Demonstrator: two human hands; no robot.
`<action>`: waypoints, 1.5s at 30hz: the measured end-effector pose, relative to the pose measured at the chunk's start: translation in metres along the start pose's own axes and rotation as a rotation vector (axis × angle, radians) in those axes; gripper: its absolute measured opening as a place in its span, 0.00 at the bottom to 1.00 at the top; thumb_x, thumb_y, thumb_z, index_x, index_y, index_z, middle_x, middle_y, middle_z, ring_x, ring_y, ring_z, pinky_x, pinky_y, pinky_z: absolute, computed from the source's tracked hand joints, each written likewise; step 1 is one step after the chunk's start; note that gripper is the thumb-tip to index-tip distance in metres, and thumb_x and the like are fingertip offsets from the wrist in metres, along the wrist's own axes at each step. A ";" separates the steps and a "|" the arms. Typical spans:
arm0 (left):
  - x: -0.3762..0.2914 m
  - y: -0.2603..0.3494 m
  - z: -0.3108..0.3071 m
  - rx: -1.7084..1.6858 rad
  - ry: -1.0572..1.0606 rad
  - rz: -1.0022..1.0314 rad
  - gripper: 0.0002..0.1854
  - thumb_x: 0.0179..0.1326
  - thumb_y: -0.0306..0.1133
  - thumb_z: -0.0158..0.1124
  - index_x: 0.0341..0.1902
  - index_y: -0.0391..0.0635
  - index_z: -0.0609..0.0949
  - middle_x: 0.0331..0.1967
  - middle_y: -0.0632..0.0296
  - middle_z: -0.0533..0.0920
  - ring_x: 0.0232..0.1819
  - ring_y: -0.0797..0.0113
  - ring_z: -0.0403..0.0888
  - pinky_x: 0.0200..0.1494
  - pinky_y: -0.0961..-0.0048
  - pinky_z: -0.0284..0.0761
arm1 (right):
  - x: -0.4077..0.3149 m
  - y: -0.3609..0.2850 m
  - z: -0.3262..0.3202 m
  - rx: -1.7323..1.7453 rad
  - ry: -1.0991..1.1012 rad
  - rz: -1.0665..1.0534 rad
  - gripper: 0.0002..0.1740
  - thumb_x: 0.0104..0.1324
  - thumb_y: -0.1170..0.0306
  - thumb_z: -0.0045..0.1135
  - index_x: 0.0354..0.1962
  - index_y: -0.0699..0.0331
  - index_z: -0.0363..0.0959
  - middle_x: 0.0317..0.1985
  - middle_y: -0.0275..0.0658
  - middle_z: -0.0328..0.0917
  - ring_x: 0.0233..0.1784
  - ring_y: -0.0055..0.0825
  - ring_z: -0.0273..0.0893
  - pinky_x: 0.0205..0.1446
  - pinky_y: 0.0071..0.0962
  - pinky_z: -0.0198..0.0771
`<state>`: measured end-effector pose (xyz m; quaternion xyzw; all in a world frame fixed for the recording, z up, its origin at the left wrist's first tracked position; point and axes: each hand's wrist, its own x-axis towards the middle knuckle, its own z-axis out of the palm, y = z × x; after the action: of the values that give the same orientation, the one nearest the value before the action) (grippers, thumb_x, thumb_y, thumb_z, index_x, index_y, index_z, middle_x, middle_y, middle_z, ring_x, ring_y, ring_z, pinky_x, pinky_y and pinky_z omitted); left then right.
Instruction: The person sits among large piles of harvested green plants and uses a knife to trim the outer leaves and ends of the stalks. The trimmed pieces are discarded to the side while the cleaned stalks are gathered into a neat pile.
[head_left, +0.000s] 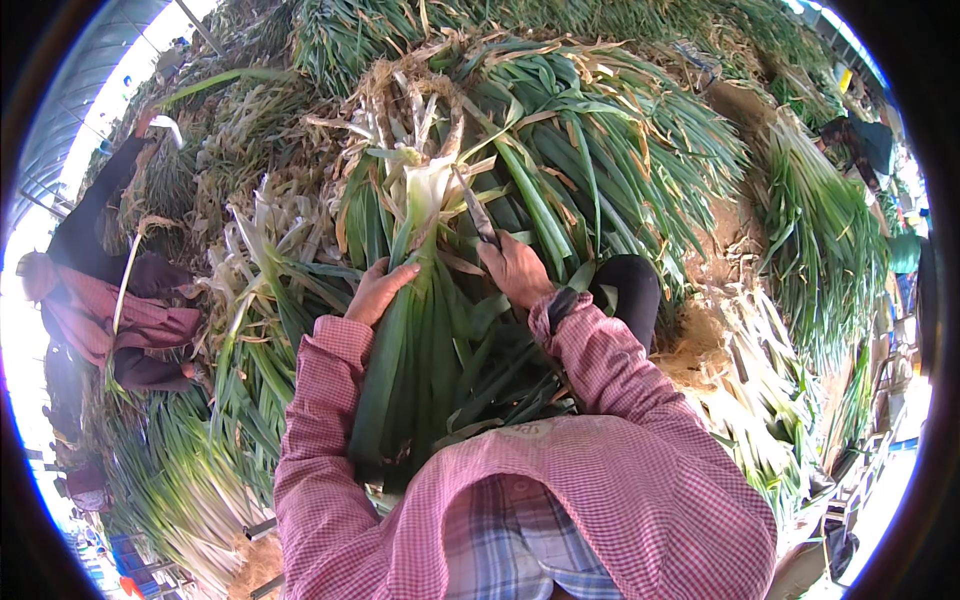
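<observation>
My left hand (381, 292) is around the green leaves of a leek (429, 187) just below its pale shaft. The shaft points away from me, and the dark leaves fan down towards my lap. My right hand (516, 270) grips a knife (477, 208) by the handle. Its narrow blade slants up and left, close to the right side of the shaft; whether it touches cannot be seen. Beyond the shaft lie dry, rooty stalk ends (420, 97). A broad heap of green leek tops (600, 142) spreads at the far right of my hands.
Pale peeled-off leaves and trimmings (270, 217) are piled left of me. Leeks with white shafts lie at lower left (202, 487) and at right (757, 375), roots showing. A person in a pink jacket (127, 307) is at left. Another person (859, 150) is at far right.
</observation>
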<state>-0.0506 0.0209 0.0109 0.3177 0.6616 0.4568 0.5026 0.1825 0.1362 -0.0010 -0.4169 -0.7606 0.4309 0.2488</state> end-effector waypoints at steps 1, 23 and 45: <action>0.000 -0.004 -0.001 -0.025 0.019 0.025 0.30 0.57 0.44 0.70 0.55 0.32 0.75 0.40 0.59 0.82 0.38 0.70 0.80 0.42 0.73 0.76 | 0.011 0.000 0.002 -0.027 -0.006 0.009 0.28 0.68 0.51 0.44 0.46 0.70 0.70 0.36 0.62 0.78 0.44 0.60 0.76 0.48 0.52 0.68; 0.013 0.044 0.040 1.275 0.242 0.251 0.29 0.55 0.54 0.66 0.48 0.40 0.77 0.44 0.49 0.81 0.47 0.48 0.81 0.51 0.56 0.74 | 0.120 0.031 0.037 -0.243 0.297 -0.207 0.25 0.68 0.52 0.46 0.33 0.71 0.70 0.24 0.57 0.78 0.27 0.55 0.78 0.28 0.50 0.72; 0.011 -0.001 -0.006 -0.261 -0.118 -0.055 0.20 0.59 0.40 0.60 0.49 0.38 0.77 0.36 0.59 0.83 0.34 0.69 0.81 0.41 0.72 0.78 | 0.044 0.003 0.015 -0.107 0.134 -0.218 0.21 0.68 0.57 0.50 0.41 0.70 0.70 0.28 0.59 0.78 0.31 0.57 0.78 0.35 0.50 0.73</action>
<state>-0.0594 0.0285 0.0062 0.2579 0.5744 0.5053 0.5901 0.1496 0.1678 -0.0098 -0.3724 -0.8049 0.3313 0.3219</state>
